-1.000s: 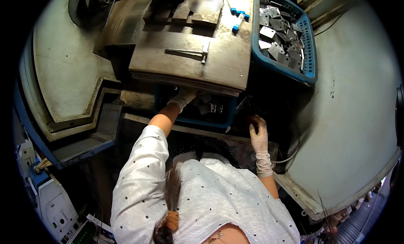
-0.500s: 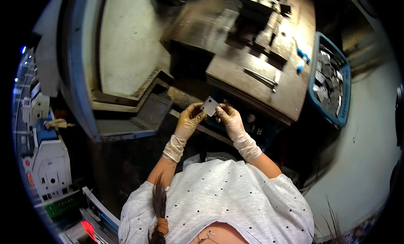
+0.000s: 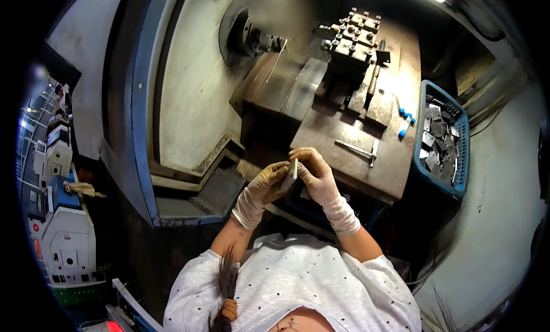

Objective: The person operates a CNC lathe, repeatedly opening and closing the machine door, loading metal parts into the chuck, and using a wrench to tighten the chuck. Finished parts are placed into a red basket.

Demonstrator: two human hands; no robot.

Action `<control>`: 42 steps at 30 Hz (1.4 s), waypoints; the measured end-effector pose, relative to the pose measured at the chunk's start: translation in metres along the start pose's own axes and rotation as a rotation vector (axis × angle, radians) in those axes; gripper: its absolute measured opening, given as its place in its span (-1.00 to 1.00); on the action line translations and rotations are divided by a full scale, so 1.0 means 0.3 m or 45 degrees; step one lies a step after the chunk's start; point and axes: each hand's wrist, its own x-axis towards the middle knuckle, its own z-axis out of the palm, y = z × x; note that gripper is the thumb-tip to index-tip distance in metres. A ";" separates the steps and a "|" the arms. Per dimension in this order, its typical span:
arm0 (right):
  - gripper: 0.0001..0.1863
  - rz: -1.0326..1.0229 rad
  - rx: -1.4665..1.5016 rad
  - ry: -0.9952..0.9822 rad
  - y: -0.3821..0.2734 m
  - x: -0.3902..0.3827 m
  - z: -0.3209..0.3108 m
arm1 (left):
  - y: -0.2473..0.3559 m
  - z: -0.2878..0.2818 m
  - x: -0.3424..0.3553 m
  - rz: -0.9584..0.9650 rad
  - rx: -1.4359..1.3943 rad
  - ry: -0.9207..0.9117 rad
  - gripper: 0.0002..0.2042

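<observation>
Metal plate: held up between both hands, in view just off the front left corner of the tabletop; turned nearly edge-on, small, flat and grey.
Left hand: gloved in white with dark stains on the fingers; grips the plate from its left side with bent fingers and thumb drawn close together.
Right hand: gloved and stained likewise; curls over the plate's upper end, with fingers and thumb narrowed around it.
Tabletop: metal, brown and worn; shines brightly along part of the right side.
Caliper: lies near the front edge of the tabletop, roughly in line with that edge.
Blue-ended piece: rests close to the right edge of the tabletop, well apart from both hands.
Bolted blocks: stand in rows toward the back edge of the tabletop.
Basket: blue plastic, just beyond the right edge of the tabletop.
Grey plates: heaped loosely inside the basket, tilted every way.
Round metal part: sits beyond the left edge of the tabletop, partly hidden behind a blurred grey shape.
Shirt: white with dark dots, below both hands.
</observation>
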 end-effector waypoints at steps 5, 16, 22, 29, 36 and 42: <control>-0.78 0.060 -0.106 0.360 -0.099 -0.049 -0.117 | 0.279 0.110 0.289 0.825 1.061 0.959 -0.88; -0.79 0.219 -0.055 0.617 -0.078 -0.266 -0.174 | 0.694 -0.007 0.718 1.049 2.836 1.203 -0.75; -0.81 0.227 -0.134 0.572 -0.067 -0.280 -0.177 | 0.745 -0.027 0.752 0.842 3.056 1.114 -0.75; -0.83 0.303 -0.136 0.536 -0.064 -0.279 -0.158 | 0.710 -0.018 0.721 1.206 3.092 1.095 -0.79; -0.83 0.335 -0.069 0.550 -0.058 -0.298 -0.162 | 0.703 -0.039 0.676 0.979 3.137 1.241 -0.68; -0.84 0.291 -0.107 0.506 -0.061 -0.280 -0.167 | 0.689 0.041 0.659 0.147 3.094 1.497 -0.21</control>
